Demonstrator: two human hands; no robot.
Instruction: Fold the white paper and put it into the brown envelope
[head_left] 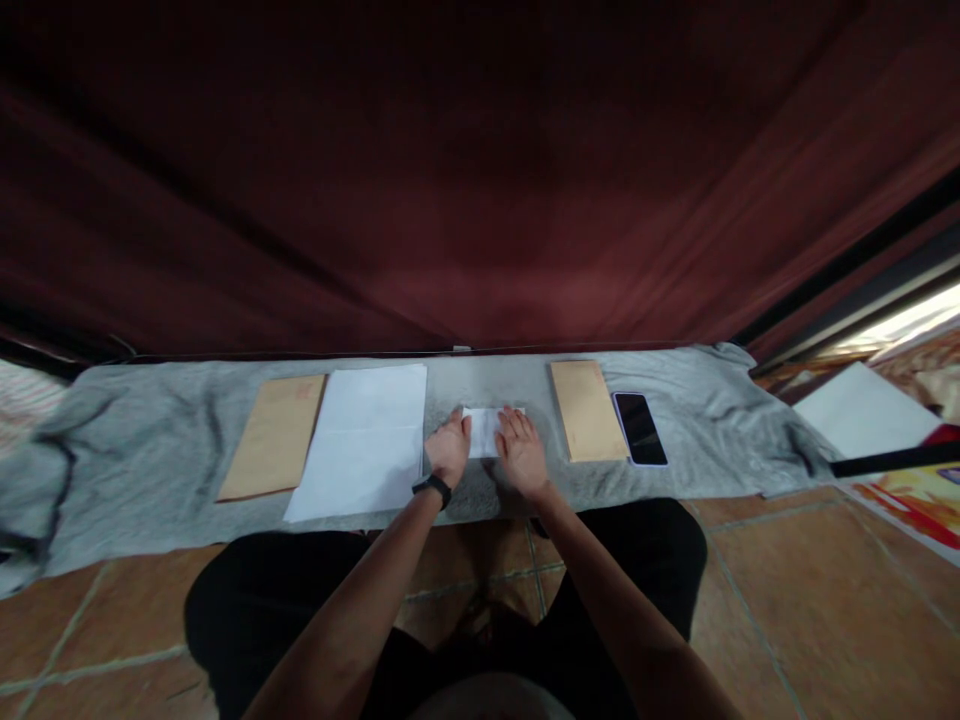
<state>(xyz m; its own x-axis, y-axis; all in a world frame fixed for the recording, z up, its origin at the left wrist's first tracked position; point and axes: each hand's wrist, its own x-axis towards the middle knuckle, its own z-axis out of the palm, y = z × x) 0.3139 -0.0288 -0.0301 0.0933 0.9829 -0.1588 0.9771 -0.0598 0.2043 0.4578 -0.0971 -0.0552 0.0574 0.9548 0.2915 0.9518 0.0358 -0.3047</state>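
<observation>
A long grey cloth (705,420) ran across the middle of the frame, rumpled toward its left and right ends, below a dark red curtain (495,220) that filled the upper half. Brown floor tiles (780,570) with pale joints lay along the bottom, dimly lit, while a brighter patch showed at the right edge, above a white sheet (855,410) and a red and yellow packet (911,500). Two knees in black trousers (255,590) framed the lower centre.

At the centre of the frame, a small white paper (484,433) lay on the cloth between a person's two hands, its middle bare to view. The left hand (448,447), with a black watch (433,487) at its wrist, was at the paper's left end, the thumb along that edge and the other fingers partly bent; whether they pinched the paper could not be told. The right hand (523,455) lay palm down over the right end, its fingers extended and only slightly apart, the tips reaching toward the upper edge.

Left of centre, a stack of large white sheets (365,430) sat just beside a brown envelope (274,435). Right of centre, a narrower brown envelope (590,412) lay near the right hand, with a dark-screened phone (641,430) just beyond it.
</observation>
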